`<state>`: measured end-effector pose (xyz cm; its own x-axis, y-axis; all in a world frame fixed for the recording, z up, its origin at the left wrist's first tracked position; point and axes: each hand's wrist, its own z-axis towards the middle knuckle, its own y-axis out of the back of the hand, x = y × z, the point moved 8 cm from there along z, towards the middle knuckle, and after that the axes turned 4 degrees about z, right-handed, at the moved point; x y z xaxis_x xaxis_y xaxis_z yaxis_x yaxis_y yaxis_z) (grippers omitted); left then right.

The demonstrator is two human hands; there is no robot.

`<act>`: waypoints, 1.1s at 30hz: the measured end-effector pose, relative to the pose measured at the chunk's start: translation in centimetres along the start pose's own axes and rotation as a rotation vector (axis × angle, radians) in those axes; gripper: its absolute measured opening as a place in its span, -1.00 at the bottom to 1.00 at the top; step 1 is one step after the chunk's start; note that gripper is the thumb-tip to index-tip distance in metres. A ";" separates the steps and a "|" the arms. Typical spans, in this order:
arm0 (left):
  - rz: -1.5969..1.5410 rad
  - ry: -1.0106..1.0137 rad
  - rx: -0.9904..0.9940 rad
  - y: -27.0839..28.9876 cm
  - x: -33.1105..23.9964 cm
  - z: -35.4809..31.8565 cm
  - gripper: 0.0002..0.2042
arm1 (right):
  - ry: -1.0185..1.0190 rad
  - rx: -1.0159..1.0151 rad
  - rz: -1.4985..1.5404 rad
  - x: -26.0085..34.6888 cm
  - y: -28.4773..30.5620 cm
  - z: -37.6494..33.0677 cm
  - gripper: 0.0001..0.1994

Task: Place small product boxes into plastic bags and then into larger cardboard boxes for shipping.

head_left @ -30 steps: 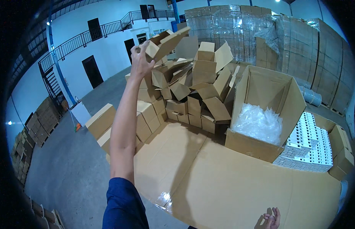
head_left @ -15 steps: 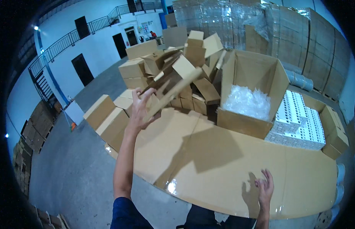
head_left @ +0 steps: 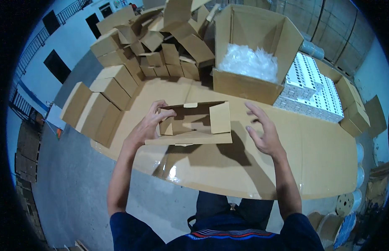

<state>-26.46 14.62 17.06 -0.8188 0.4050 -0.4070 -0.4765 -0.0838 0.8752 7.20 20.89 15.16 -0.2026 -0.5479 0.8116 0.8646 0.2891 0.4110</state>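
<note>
Left hand point(head_left: 149, 125) pinches the small open carton point(head_left: 194, 123) by its left end wall, steadying it, while the right hand point(head_left: 263, 131), fingers spread, hovers just beside its right flap.

The scene was evenly lit from overhead, with a cool bluish cast. Just below the left hand point(head_left: 146, 127), glare shone on the glossy table point(head_left: 328, 159). The small box point(head_left: 194, 123) threw a dark shadow between the hands. Straight edges bent near the black, vignetted rim; focus stayed fairly sharp.
</note>
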 end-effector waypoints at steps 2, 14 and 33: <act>0.006 -0.040 0.162 -2.4 0.5 2.1 -0.27 | 0.212 0.199 -0.291 1.2 -1.7 1.5 -0.24; -0.240 -0.014 0.274 -9.6 7.3 9.3 -0.16 | -0.112 0.580 -0.244 -4.7 -7.1 0.8 -0.41; -0.968 0.424 -0.354 -15.0 5.1 1.8 -0.27 | 0.073 0.194 -0.130 0.6 -11.5 -6.4 -0.53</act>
<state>-22.94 19.54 2.31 -0.0629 0.1019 -0.9928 -0.9821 -0.1831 0.0434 0.08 12.16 8.28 -0.2665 -0.6439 0.7172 0.7275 0.3537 0.5879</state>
